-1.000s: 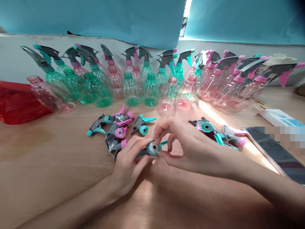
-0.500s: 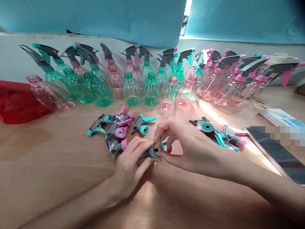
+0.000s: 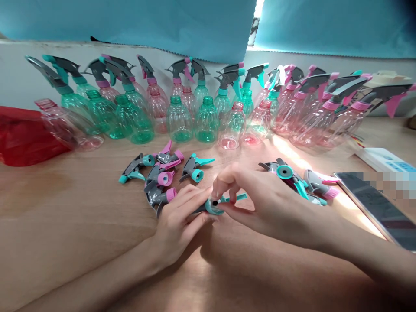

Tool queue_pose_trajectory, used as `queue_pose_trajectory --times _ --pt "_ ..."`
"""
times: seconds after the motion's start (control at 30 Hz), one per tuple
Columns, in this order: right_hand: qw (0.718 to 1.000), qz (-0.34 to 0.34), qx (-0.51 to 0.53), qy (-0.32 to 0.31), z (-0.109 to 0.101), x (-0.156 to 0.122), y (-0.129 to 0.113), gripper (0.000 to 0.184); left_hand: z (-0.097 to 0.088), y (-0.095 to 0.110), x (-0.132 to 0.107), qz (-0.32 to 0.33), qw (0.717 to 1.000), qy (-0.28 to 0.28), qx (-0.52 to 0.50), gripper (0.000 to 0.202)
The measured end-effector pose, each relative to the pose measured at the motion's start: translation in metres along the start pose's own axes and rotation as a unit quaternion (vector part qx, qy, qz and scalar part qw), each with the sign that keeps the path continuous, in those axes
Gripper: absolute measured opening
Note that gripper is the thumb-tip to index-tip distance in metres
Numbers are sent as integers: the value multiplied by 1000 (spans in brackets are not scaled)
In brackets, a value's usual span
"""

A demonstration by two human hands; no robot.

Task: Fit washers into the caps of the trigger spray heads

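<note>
My left hand [image 3: 177, 225] grips the grey body of a spray trigger head with a teal collar [image 3: 215, 205], held just above the wooden table [image 3: 65, 225]. My right hand [image 3: 260, 201] pinches the teal collar with thumb and fingers; the teal trigger lever sticks out to the right under its fingers. A cluster of loose trigger heads [image 3: 162, 175], pink and teal, lies just beyond my left hand. Another small pile of trigger heads [image 3: 297, 182] lies past my right hand.
Several green and pink plastic spray bottles [image 3: 195, 117] stand in a row along the back, some capped, some without heads. A red plastic bag [image 3: 22, 138] lies at far left. A dark flat device [image 3: 380, 208] and a white box [image 3: 383, 159] sit at right.
The trigger head has tilted and dropped slightly toward the table between both hands, and its teal lever now shows to the right. Everything else is still.
</note>
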State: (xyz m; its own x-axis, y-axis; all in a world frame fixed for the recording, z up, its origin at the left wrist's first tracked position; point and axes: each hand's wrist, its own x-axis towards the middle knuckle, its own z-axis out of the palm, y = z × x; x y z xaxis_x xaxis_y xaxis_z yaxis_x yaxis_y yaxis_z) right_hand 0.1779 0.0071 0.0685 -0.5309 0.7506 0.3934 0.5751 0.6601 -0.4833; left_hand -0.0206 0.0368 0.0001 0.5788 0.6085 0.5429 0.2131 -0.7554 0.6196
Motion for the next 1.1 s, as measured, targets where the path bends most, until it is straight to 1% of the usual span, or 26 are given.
queue_pose_trajectory --times 0.07,0.13,0.2,0.37,0.5,0.57,0.7,0.87,0.97,1.1 --pt "1000 -2 2 -11 -2 1 -1 8 0 0 1 1 1000 -18 -10 17" --pt "1000 -2 0 -24 -5 2 -2 6 0 0 1 -10 999 -34 -20 21" --pt "999 -8 -11 -31 -8 3 -1 8 0 0 2 -30 998 -43 -36 25" --pt "998 -32 -40 -36 -14 3 0 15 -1 2 3 -63 995 -43 -66 27" --pt "998 -30 -17 -44 -14 1 1 19 -2 5 4 -101 991 -46 -72 32" --pt "998 -21 1 -52 -13 1 2 21 -2 5 5 -112 990 -41 -69 30" --pt "998 -11 10 -67 -11 1 1 22 -2 4 5 -113 990 -44 -73 18" --pt "997 0 -19 -73 -12 4 2 12 -2 3 5 -117 986 -67 -98 21" --pt "998 1 -26 -63 -13 4 3 10 -2 3 6 -105 988 -74 -91 23" --pt "998 7 -29 -47 -13 2 0 14 -2 4 5 -72 993 -65 -69 14"
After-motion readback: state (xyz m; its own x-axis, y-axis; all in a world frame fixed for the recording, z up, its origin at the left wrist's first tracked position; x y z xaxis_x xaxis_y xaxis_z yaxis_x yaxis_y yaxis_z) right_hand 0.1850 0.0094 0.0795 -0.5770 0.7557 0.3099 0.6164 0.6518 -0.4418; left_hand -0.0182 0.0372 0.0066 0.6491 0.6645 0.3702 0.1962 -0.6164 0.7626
